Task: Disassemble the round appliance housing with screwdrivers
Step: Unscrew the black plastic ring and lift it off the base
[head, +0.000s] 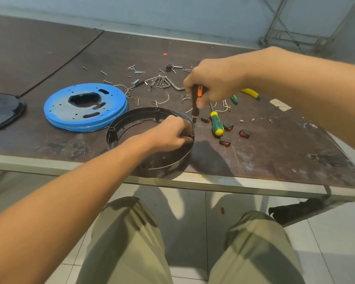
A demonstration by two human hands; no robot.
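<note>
1. Right hand [213, 83], reaching from the right, has its fingers curled round the upright orange-black screwdriver [195, 108].
2. Left hand [168, 134] fingers pinch the black round housing [143, 114] at its right rim, at the table's [254, 156] near edge.

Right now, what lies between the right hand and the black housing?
Head view: only the orange-black screwdriver; the right hand grips its handle, its tip meets the black housing.

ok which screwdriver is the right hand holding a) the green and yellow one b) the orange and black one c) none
b: the right hand grips the orange and black screwdriver, tip down at the black ring housing, while the green and yellow screwdriver lies on the table.
</note>
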